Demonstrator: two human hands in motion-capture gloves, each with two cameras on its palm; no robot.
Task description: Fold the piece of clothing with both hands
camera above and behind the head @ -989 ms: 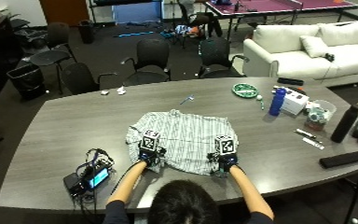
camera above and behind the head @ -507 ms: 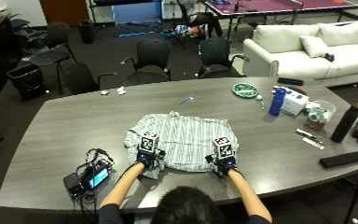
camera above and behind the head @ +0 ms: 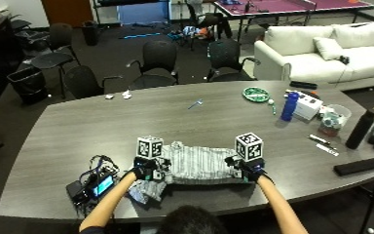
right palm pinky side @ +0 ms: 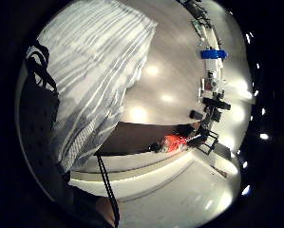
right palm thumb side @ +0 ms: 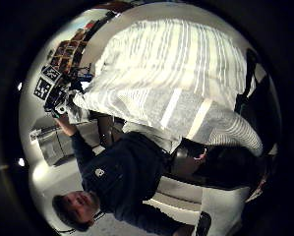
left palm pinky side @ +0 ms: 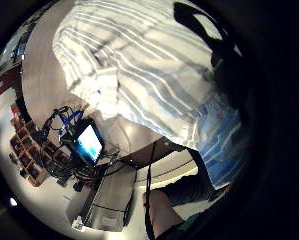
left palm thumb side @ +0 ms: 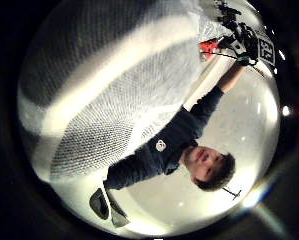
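Where seen from outside, striped shirt [camera above and behind the head: 200, 165] on table [camera above and behind the head: 77, 131], long axis left-right; left hand [camera above and behind the head: 145, 170] and right hand [camera above and behind the head: 251, 170] pinching its ends. Only in right-thumb view: cloth lifted off tabletop.

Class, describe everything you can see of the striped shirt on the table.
The striped shirt is a light woven cloth with grey and white stripes, lying crumpled in a wide, low band near the near edge of the grey table. A loose part hangs out at its left end by the left hand. The left hand holds its left end and the right hand its right end, lifting the near edge off the tabletop.
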